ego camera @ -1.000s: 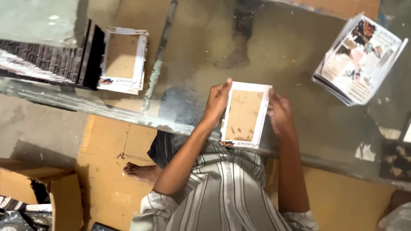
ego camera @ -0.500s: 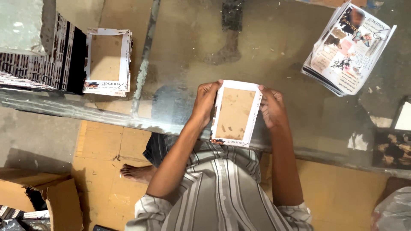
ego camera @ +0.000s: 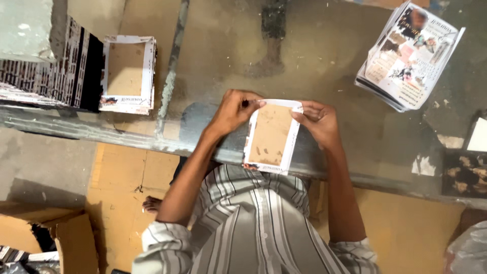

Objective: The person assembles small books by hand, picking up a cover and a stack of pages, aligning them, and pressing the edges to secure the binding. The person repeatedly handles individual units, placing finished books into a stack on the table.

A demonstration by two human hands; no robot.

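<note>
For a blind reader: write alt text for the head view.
Seen from above, a person's left hand and right hand hold a brown card with a white printed border over a glass table. A similar pile lies left, printed sheets right.

The left hand [ego camera: 234, 112] and right hand [ego camera: 318, 122], which a second ago gripped the long side edges of the white-bordered brown cardboard panel [ego camera: 270, 136], have moved up to its far end. Both sets of fingers now pinch the white top flap, which has been folded over. The panel has tilted slightly.
</note>
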